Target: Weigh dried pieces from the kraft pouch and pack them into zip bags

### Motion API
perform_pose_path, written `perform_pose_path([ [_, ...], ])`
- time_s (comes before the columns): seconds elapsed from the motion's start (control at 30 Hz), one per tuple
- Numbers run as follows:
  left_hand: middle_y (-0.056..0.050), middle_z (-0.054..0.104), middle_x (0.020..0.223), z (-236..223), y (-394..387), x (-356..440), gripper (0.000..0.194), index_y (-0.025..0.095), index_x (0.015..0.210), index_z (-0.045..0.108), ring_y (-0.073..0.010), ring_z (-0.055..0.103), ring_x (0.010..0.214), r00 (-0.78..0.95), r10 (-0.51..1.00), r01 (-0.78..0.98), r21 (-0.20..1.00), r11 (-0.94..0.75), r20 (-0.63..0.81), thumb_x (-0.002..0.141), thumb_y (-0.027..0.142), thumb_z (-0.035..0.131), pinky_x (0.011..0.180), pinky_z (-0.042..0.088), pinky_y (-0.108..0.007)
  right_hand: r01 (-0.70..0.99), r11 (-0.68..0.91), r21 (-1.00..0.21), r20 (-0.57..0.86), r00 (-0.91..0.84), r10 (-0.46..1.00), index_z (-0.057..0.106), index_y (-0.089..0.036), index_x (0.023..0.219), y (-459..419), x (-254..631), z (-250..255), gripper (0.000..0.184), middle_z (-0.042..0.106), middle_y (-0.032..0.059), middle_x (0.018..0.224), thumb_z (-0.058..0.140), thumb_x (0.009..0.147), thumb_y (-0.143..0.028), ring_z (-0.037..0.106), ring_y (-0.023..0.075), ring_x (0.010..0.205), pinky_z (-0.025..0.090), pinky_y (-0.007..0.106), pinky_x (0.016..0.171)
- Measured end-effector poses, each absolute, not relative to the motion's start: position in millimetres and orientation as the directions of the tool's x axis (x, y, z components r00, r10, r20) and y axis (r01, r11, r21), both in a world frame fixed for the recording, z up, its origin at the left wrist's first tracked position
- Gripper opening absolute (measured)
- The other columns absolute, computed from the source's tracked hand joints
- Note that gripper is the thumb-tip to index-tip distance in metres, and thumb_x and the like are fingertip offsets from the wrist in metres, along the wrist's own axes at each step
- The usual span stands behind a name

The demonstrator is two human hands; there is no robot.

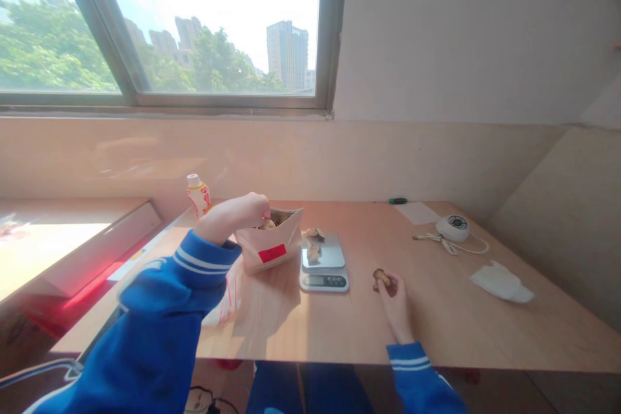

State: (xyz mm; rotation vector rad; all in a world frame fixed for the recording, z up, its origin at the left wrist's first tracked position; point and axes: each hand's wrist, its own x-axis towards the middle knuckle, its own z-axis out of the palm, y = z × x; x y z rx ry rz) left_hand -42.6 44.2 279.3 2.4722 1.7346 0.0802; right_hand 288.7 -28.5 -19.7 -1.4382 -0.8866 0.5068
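My left hand (252, 208) reaches over the rim of a paper bag (250, 255) with a red label. Its fingers are bent and closed at the bag's mouth, right by brownish dried mushroom pieces (279, 216); what they grip, if anything, is hidden. To the right of the bag stands a kitchen scale (330, 259) with a few mushroom pieces (313, 251) on its plate. My right hand (395, 297) is closed around a dried mushroom (381, 277), low over the table to the right of the scale. The scale's display reading is too small to make out.
A white bottle (198, 194) stands behind my left forearm. Clear plastic wrapping (226, 304) lies before the bag. On the right of the table (359, 336) are a round white device with a cord (452, 228), a crumpled white sheet (502, 283), paper (417, 213) and a green-handled tool (398, 201).
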Motion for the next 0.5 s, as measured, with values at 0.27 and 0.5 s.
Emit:
perform_pose_path([
  [0.27,-0.005,0.067,0.107,299,-1,-22,0.031,0.021,0.112,0.063,-0.017,0.062,0.093,0.325,0.839,0.869,0.213,-0.447,0.436,0.089,0.018,0.042,0.083,0.047,-0.028,0.351,0.034,-0.936,0.251,0.595,0.764,0.056,-0.019,0.094,-29,288,-20,0.043,0.065,0.0062,0.076,0.058,0.072,-0.056,0.062,0.023,0.069,0.048,0.036,0.067],
  [0.5,-0.009,0.064,0.101,171,11,58,0.032,0.019,0.113,0.06,-0.0192,0.06,0.093,0.519,0.791,0.755,0.261,-0.602,0.323,0.088,0.011,0.041,0.084,0.049,-0.032,0.64,-0.046,-0.767,0.436,0.572,0.695,0.059,-0.016,0.091,-30,290,-15,0.044,0.053,0.0137,0.091,0.046,0.079,-0.057,0.051,0.0292,0.088,0.043,0.045,0.081],
])
